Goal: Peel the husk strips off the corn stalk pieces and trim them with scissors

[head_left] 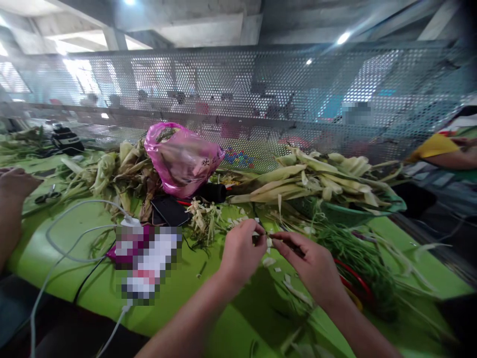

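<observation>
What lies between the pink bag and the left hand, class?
The head view shows a black cylinder and a heap of pale and green scraps between the pink bag and left hand.

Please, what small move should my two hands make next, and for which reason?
Perhaps lower the left hand and right hand slightly towards the smooth lime-green tabletop. Their fingertips nearly meet above small, pale, flat scraps, so anything that drops should land nearby. What lies between the fingertips is too small to identify.
</observation>
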The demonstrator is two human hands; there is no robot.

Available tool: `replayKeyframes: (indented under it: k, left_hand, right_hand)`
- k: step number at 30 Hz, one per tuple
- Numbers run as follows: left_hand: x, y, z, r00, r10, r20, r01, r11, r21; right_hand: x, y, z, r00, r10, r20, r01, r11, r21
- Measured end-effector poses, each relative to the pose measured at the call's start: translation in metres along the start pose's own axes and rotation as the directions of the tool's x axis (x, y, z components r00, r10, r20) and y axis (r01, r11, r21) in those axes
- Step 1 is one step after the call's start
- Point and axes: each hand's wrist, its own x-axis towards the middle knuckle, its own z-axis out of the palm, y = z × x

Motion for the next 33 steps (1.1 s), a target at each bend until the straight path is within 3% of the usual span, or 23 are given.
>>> replayKeyframes:
  k: [4, 9, 12, 20, 23, 25, 29, 33]
  left_hand:
    - [-0.003, -0.001, 0.002, 0.999, 0.052, 0.005, -0.052, 0.998, 0.023]
    - [-0.004, 0.002, 0.003, 0.996, 0.087, 0.007, -0.087, 0.996, -0.013]
    - [-0.004, 0.003, 0.003, 0.995, 0.099, 0.016, -0.099, 0.995, -0.013]
    - [-0.005, 0.002, 0.004, 0.993, 0.114, 0.036, -0.113, 0.993, -0.018]
    - [-0.003, 0.002, 0.004, 0.997, 0.041, 0.058, -0.034, 0.993, -0.116]
    - [-0.001, 0.001, 0.004, 0.990, -0.066, 0.123, 0.095, 0.964, -0.250]
    - [0.003, -0.001, 0.004, 0.906, -0.211, 0.367, 0.389, 0.758, -0.524]
    - [0.004, -0.001, 0.003, 0.862, -0.187, 0.472, 0.478, 0.613, -0.629]
  right_hand:
    - [0.006, 0.001, 0.001, 0.979, 0.198, 0.036, -0.201, 0.951, 0.237]
    - [0.008, 0.004, 0.001, 0.933, 0.330, 0.144, -0.359, 0.817, 0.451]
    - [0.009, 0.001, 0.001, 0.925, 0.334, 0.181, -0.379, 0.795, 0.473]
    - [0.012, -0.003, -0.004, 0.946, 0.287, 0.153, -0.325, 0.844, 0.427]
    - [0.013, 0.003, -0.007, 0.961, 0.226, 0.156, -0.270, 0.881, 0.387]
    - [0.014, 0.006, -0.010, 0.979, 0.154, 0.135, -0.191, 0.925, 0.327]
    - [0.016, 0.004, -0.014, 0.995, 0.000, 0.098, -0.016, 0.986, 0.166]
    - [0.014, 0.000, -0.019, 0.991, -0.104, 0.083, 0.099, 0.993, 0.067]
